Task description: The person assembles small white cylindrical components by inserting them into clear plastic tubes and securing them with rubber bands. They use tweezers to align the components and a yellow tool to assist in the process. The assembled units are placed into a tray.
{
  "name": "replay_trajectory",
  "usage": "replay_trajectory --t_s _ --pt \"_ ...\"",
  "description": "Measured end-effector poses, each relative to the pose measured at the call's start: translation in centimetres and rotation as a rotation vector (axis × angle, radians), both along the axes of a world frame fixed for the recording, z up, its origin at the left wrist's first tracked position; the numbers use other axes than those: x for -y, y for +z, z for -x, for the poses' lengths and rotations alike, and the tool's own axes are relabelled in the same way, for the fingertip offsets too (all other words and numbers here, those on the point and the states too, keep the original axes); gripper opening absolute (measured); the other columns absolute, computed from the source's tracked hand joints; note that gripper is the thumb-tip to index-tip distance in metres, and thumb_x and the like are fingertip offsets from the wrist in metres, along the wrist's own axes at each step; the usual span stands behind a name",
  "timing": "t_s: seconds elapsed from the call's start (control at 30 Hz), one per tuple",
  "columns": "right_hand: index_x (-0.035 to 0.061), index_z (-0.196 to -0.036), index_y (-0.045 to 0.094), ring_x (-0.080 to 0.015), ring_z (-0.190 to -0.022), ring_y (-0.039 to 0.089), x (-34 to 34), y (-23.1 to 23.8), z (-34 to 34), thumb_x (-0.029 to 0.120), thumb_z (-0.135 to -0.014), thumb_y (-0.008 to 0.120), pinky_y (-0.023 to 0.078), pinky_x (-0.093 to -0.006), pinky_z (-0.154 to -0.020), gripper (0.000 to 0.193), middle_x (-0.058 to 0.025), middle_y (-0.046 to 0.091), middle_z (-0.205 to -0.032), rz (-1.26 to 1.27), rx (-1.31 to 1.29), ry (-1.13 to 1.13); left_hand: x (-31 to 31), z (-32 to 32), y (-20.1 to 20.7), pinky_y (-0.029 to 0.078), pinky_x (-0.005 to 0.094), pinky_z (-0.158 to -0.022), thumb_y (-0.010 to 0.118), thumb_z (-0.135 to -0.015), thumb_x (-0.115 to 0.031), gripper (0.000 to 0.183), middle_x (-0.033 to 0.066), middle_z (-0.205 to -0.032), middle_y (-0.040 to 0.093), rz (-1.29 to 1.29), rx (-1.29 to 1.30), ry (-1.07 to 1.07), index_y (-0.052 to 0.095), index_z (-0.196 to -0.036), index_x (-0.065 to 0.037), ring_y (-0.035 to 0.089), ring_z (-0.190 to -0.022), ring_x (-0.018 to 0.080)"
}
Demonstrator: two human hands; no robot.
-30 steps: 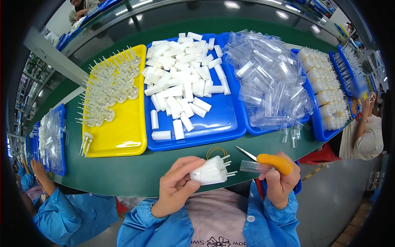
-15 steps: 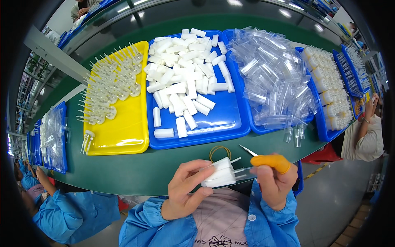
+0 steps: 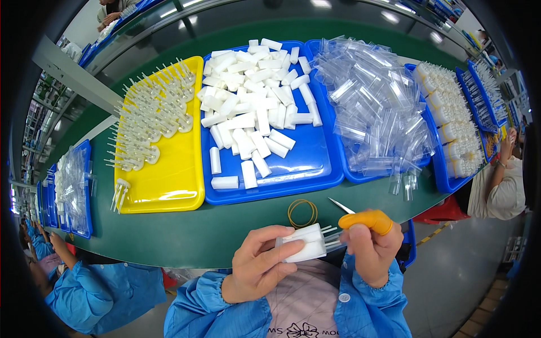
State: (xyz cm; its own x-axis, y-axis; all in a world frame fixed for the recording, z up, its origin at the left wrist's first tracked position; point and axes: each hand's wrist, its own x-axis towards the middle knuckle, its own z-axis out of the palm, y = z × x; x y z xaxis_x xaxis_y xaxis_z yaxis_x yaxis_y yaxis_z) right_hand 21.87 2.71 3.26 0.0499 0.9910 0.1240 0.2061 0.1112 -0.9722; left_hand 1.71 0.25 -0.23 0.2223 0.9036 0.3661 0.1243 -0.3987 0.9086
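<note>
My left hand (image 3: 259, 262) grips a small bundle of white blocks (image 3: 307, 250) between thumb and fingers, held close to my body. Several thin white sticks (image 3: 331, 236) jut from its right end, with clear plastic around them. My right hand (image 3: 375, 245), an orange finger cot (image 3: 369, 221) on one finger, is closed in a pinch at the stick ends; what it pinches is hidden. Beyond that finger shows a pale pointed tool tip (image 3: 341, 205); whether it is held or lies on the table, I cannot tell. Yellowish rubber bands (image 3: 302, 213) lie on the green table behind the bundle.
Along the table stand a yellow tray (image 3: 163, 194) of white stick pieces, a blue tray (image 3: 276, 183) of white blocks, another blue tray (image 3: 332, 132) heaped with clear plastic sleeves (image 3: 372, 101), and a blue tray (image 3: 445, 183) of banded bundles. Other people sit at both sides.
The bundle has turned and shifted slightly right in my left hand, its sticks showing more clearly. My right hand has moved a little left, closer to the bundle.
</note>
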Motion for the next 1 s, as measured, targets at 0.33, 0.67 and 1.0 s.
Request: replay_trajectory --t_s 0.33,0.67,1.0 --pt "0.0003 -0.095 0.064 -0.0167 -0.059 0.057 0.0 -0.7 0.2 0.008 -0.078 0.067 0.045 -0.0252 -0.057 0.019 -0.0060 0.061 -0.073 -0.079 0.028 0.036 -0.6 0.0 -1.5 0.048 0.0336 -0.093 0.073 -0.076 -0.004 0.044 0.0158 -0.122 0.047 0.440 0.411 -0.009 0.054 -0.115 0.004 0.056 -0.108 0.0226" --pt "0.0033 -0.093 0.061 -0.0250 -0.097 0.056 0.4 -2.0 -1.0 0.014 -0.075 0.073 0.037 -0.0435 -0.095 0.024 -0.0065 0.065 -0.086 -0.155 -0.007 0.043 -0.4 0.7 -2.0 0.046 0.0362 -0.096 0.070 -0.076 0.004 0.042 0.0157 -0.118 0.047 0.487 0.656 -0.104 0.054 -0.115 0.006 0.053 -0.111 0.0227" --pt "0.0056 -0.085 0.063 -0.0272 -0.106 0.054 1.3 -2.6 -0.3 0.015 -0.072 0.075 0.027 -0.0540 -0.102 0.020 -0.0041 0.066 -0.085 -0.193 -0.029 0.065 0.0 0.2 -1.2 0.049 0.0355 -0.095 0.073 -0.075 0.001 0.040 0.0151 -0.114 0.050 0.429 0.566 -0.086 0.057 -0.112 0.006 0.057 -0.105 0.0222"
